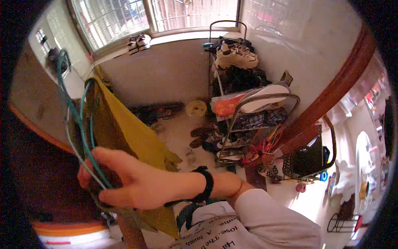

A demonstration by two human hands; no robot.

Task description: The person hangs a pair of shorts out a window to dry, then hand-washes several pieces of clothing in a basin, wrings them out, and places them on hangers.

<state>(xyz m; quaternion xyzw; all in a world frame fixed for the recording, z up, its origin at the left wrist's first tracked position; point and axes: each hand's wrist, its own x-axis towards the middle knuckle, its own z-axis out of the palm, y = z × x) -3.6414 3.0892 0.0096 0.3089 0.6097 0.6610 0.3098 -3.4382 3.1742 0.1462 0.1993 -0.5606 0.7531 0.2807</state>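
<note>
Right hand (137, 182) is curled tight on the teal wire hangers (76, 114), well left of the shoe rack (299, 101), hook end up, thumb on the near side; I can't count the wires. Mustard-yellow cloth (126, 128) drapes from the hangers, its folds falling toward the rack's side and showing again below my wrist. Black wristband (206, 182) on that arm, pale sleeve (277, 213) higher up, nearer the rack. Left forearm (130, 232) rises below the right hand, left of the rack; the hand itself is hidden behind, so I can't tell whether it's spread or gripping. Rack is packed: beige sneaker (236, 57) near its top, black footwear (244, 81) under that, then a white sole (265, 98) beside an orange item (227, 106) in clear plastic. Dark shoes (201, 133) on the floor just left of the rack, a pale round disc (196, 108) beyond them, also left. Sneakers (139, 41) sit on the window ledge, behind and left of the rack. Red-brown wooden post (331, 89) slants up on the rack's right. Orange-rimmed tub (70, 229) far left of the rack, on the near side; contents unclear to me.
</note>
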